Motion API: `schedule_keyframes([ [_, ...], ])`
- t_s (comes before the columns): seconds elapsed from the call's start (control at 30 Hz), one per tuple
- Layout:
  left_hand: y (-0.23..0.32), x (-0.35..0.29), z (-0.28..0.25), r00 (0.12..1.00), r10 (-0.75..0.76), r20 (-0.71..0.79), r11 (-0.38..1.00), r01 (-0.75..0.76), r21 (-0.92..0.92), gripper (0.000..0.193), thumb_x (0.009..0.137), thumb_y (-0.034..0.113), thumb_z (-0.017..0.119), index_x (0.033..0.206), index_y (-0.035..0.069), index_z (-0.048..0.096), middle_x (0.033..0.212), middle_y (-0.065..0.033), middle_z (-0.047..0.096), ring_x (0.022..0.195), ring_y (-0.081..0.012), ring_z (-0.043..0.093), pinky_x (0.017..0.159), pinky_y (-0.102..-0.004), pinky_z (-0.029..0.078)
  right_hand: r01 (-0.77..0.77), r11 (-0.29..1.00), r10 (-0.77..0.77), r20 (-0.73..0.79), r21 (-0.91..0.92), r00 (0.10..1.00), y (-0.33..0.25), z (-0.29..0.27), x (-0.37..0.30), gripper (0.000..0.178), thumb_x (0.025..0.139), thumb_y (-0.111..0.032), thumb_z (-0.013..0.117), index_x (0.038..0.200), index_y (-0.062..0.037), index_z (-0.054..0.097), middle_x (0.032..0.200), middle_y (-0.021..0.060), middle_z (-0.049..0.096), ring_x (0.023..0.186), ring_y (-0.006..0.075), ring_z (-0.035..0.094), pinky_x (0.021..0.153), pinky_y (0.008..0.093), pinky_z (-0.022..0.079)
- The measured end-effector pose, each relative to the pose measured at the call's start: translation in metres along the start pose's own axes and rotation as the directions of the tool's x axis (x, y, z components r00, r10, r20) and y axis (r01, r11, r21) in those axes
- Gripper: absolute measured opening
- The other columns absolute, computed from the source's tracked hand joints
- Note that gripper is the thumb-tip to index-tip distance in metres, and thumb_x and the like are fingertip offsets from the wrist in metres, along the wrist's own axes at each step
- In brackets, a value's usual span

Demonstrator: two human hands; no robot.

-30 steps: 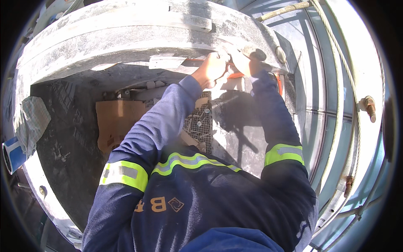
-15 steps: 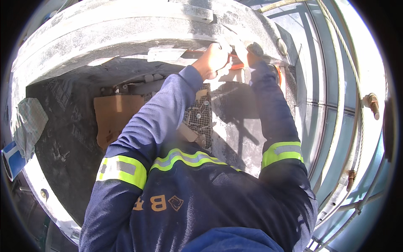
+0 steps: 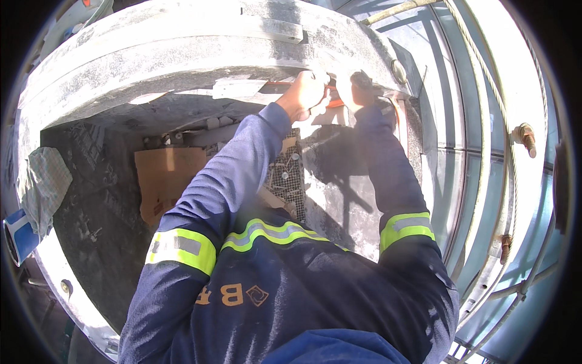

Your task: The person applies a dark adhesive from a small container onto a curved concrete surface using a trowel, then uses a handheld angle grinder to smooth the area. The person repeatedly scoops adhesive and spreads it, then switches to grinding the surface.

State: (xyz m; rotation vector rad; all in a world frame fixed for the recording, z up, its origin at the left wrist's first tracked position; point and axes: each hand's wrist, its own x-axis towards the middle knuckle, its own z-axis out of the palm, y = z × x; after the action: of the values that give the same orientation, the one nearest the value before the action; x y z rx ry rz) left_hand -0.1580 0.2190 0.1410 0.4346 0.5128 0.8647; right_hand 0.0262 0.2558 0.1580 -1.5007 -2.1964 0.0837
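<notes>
Both my arms reach forward to the far rim of a grey, dusty curved platform [image 3: 182, 53]. My left hand [image 3: 305, 94] is closed, fingers curled, at the rim's inner edge. Close to its right, my right hand [image 3: 355, 91] is also closed, with a dark grey patch at its knuckles. Glare and the fingers hide what they grip. A bright orange strip or cord [image 3: 335, 103] shows between and just below the hands. White sheet-like scraps [image 3: 239, 88] lie along the edge left of my left hand.
Brown cardboard [image 3: 170, 176] lies on the dark floor, beside a mesh panel [image 3: 286, 176] with debris. A pale cloth [image 3: 45, 182] and a blue-and-white container [image 3: 22, 235] are at the far left. Wire ropes [image 3: 500, 91], pipes and a rusty bolt [image 3: 527, 141] run along the right beside glass panels.
The view has shifted slightly, so the surroundings sit a little differently in the picture. Both hands stay close together at the rim, moved only slightly.
</notes>
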Motion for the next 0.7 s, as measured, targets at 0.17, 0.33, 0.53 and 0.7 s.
schedule_keyframes([
  [0.17,0.004,-0.006,0.002,1.0,0.009,-0.029,0.999,-0.008,0.032,0.02,0.103,0.013,0.043,0.087,0.008,0.053,0.072,-0.003,0.054,0.053,-0.0099,0.054,0.042,-0.0241,0.048,-0.132,0.976,0.153,0.111,-0.173,0.982,-0.006,-0.005,0.01,0.04,0.089,-0.024,0.064,0.124,-0.0079,0.056,0.099,0.0147,0.07,0.08,0.0234,0.07,0.068,0.0355,0.056],
  [0.33,0.004,-0.006,0.006,0.998,-0.01,-0.056,0.999,0.012,0.039,0.019,0.103,0.012,0.043,0.088,0.008,0.052,0.071,-0.0025,0.055,0.052,-0.0104,0.054,0.043,-0.0237,0.048,0.105,0.957,-0.082,0.096,-0.269,0.992,0.036,0.017,-0.001,0.027,0.09,-0.022,0.064,0.114,-0.008,0.065,0.107,0.0125,0.071,0.093,0.0238,0.069,0.081,0.0335,0.053],
  [0.53,0.007,-0.007,-0.001,0.999,0.013,-0.031,0.999,-0.012,0.038,0.017,0.102,0.012,0.045,0.086,0.008,0.051,0.07,-0.0031,0.054,0.051,-0.0116,0.053,0.043,-0.0254,0.048,-0.345,0.939,0.34,0.21,-0.012,0.917,-0.076,-0.032,0.024,0.032,0.094,-0.025,0.063,0.117,-0.0021,0.064,0.106,0.0104,0.071,0.092,0.0229,0.067,0.082,0.0342,0.053],
  [0.7,0.002,-0.004,0.005,1.0,0.008,-0.024,1.0,-0.008,0.024,0.019,0.103,0.013,0.045,0.085,0.008,0.051,0.072,-0.0052,0.055,0.052,-0.0126,0.054,0.043,-0.0263,0.049,-0.313,0.914,0.304,0.074,0.259,0.95,-0.021,-0.013,-0.003,0.027,0.091,-0.024,0.065,0.105,-0.0012,0.069,0.086,0.0101,0.072,0.074,0.021,0.068,0.069,0.0356,0.054],
])
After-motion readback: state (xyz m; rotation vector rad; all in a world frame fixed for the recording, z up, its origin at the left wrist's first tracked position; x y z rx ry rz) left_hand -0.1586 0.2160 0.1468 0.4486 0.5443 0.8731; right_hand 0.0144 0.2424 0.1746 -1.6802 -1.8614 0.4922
